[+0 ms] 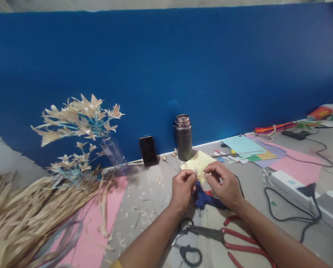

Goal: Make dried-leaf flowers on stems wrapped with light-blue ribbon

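My left hand point(183, 186) is closed in a pinch, thumb against forefinger, above the table. Facing it on the right, my right hand point(222, 183) also pinches, its fingertips a short way from the left ones. Whatever is between the fingertips is too small to make out. Behind the hands lies a crumpled pale yellow sheet point(198, 162). A blue glue gun point(204, 198) rests below them, partly covered by my right hand. Nearer to me are red-handled shears point(224, 235) and black-handled scissors point(190, 254).
A metal bottle point(184, 139) and a phone point(148, 151) stand by the blue wall. At left are dried husks point(38, 212), a pink sheet point(91, 234) and pale flowers point(82, 115) in a clear vase point(114, 154). Colored papers point(243, 144), cables and a power strip point(289, 182) lie right.
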The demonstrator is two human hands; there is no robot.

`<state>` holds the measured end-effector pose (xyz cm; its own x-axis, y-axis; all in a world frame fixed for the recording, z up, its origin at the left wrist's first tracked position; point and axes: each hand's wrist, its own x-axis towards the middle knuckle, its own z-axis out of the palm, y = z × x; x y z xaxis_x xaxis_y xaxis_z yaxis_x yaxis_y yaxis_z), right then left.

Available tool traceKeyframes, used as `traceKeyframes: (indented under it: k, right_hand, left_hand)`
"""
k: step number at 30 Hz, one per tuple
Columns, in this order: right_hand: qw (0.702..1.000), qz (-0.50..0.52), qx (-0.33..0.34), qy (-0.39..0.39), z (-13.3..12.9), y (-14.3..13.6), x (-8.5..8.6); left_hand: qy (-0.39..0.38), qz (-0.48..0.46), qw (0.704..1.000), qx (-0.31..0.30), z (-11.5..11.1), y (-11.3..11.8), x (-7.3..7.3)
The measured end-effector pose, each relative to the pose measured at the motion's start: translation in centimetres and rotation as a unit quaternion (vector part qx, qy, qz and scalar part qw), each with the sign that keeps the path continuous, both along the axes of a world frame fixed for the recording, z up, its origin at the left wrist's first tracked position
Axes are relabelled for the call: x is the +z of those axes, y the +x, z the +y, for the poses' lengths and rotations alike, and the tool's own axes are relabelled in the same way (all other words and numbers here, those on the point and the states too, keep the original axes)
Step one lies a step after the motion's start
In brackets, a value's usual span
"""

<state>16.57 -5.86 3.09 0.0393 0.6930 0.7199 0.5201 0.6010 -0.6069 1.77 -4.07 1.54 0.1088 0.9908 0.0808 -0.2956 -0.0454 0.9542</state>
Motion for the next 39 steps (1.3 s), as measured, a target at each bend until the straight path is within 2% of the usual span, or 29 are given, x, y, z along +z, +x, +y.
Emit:
traceKeyframes:
  k: [7,14,20,26,34,39]
  right_hand:
    - [0.998,-0.016,0.025,-0.063,0.0,-0.1,-0.4]
    - [0.984,0.037,0.088,-0.149,0.0,0.1,-0.2]
    - [0.975,0.071,0.131,-0.164,0.2,0.3,0.1]
    - [0.971,0.087,0.128,-0.18,0.6,0.5,-0.3]
    - [0.967,0.083,0.147,-0.19,1.1,1.1,-0.6]
    - [0.965,0.087,0.137,-0.206,1.2,1.2,-0.7]
  left_hand:
    - [-0.008,-0.01,1.0,-0.009,-0.1,0.0,0.1]
    - [-0.006,0.02,1.0,-0.018,-0.3,-0.5,1.1]
    - [0.014,0.061,0.998,-0.019,-0.4,-0.9,1.5]
    - [0.031,0.068,0.997,0.021,-0.5,-0.5,1.3]
    - [0.009,0.05,0.999,0.006,-0.3,-0.4,0.7]
    - [-0.037,0.015,0.999,-0.016,-0.1,-0.5,0.5]
